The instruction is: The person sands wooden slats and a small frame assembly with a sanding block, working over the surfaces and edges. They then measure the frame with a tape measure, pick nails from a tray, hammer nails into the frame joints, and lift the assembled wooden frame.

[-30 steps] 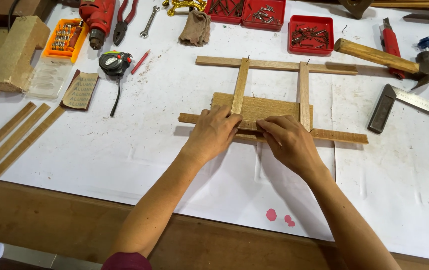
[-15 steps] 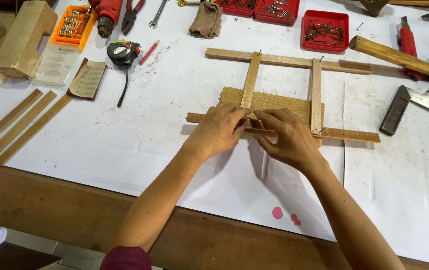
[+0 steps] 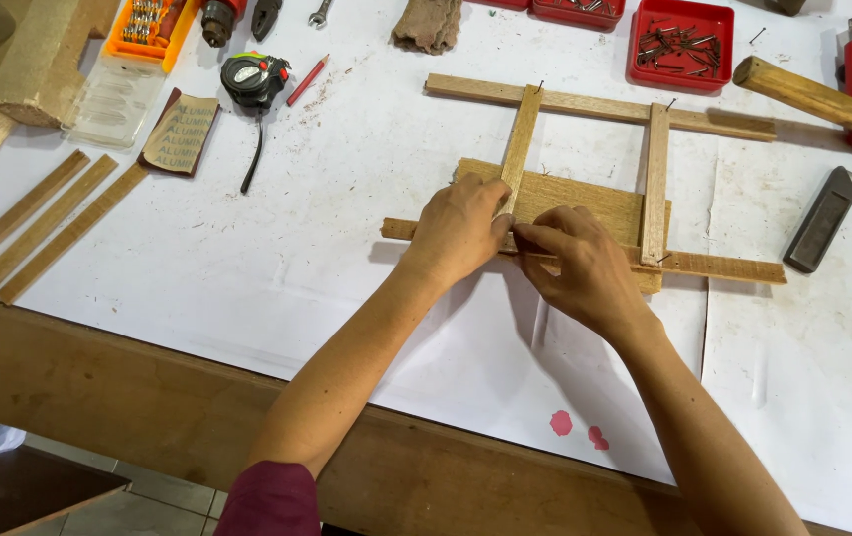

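A frame of thin wooden slats [image 3: 656, 179] lies on white paper, with two long slats across and two short uprights nailed between them. A flat wooden block [image 3: 585, 199] sits under its middle. My left hand [image 3: 460, 230] presses on the near long slat where the left upright [image 3: 521, 139] meets it. My right hand [image 3: 585, 268] rests beside it, its fingertips pinched at that same joint. What the fingertips pinch is too small to make out.
A red tray of nails [image 3: 679, 42], a hammer handle [image 3: 818, 99] and a metal square [image 3: 828, 218] lie to the right. A tape measure [image 3: 252, 79], a red pencil [image 3: 307, 79], sandpaper [image 3: 178, 134] and several loose slats [image 3: 39, 223] lie to the left. The bench edge [image 3: 148, 377] runs near me.
The view has shifted and come closer. My hands have drawn together at the left joint, and my right fingertips now pinch there.
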